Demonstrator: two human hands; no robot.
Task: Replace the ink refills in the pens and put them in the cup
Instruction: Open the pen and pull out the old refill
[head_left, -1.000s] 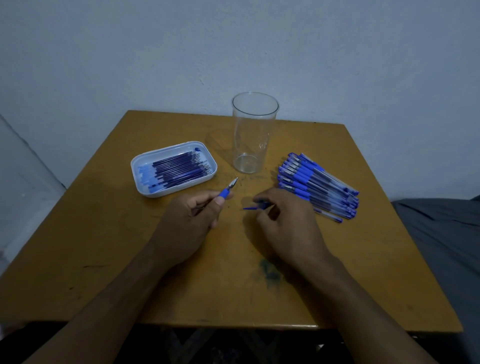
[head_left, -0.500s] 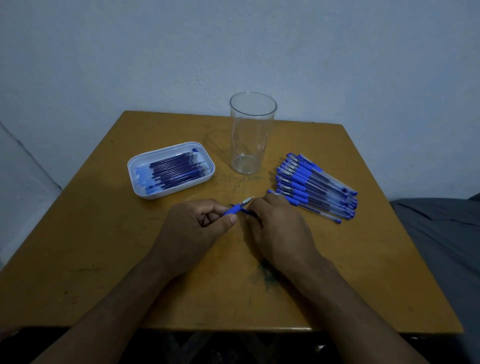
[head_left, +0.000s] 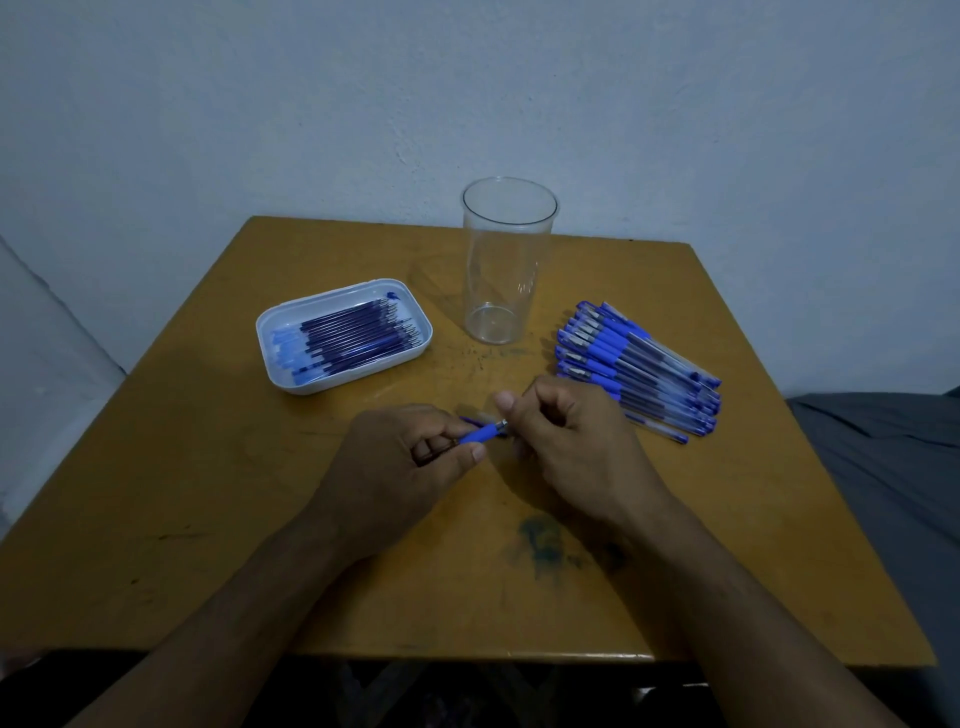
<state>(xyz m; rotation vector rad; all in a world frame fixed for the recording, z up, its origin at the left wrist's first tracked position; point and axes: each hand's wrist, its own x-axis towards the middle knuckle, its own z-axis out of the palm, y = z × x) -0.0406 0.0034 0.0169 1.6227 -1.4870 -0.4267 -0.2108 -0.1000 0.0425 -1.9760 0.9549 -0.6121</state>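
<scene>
**Inspector A:** Head view, the only one we have. We record a clear cup (head_left: 508, 270) standing upright at the far middle of the yellow table (head_left: 208, 493). We see nothing inside it.

**Inspector B:** Agreed. To its left we note a white tray (head_left: 280, 358), shallow, with rounded corners. It holds a batch of ink refills (head_left: 353, 338) lying side by side, their long axes running from near-left to far-right, fine tips toward the far-right end.

**Inspector A:** To the right of the cup we log a pile of pens (head_left: 636, 369) lying flat on the table, outside any container. Their long axes run from far-left to near-right, blue grip ends toward the cup.

**Inspector B:** Now the pen in work (head_left: 480, 434). We find it near the table's middle, between the two hands, in front of the cup. Its long axis lies nearly level, rising slightly to the right; the blue grip section shows, with the metal tip end toward the right hand.

**Inspector A:** The left hand (head_left: 400, 467) has its fingers curled round the pen's barrel, thumb pressed under the grip. The right hand (head_left: 566, 447) has its fingers curled and pinches the pen at the tip end; we cannot tell which part lies inside that pinch.
</scene>
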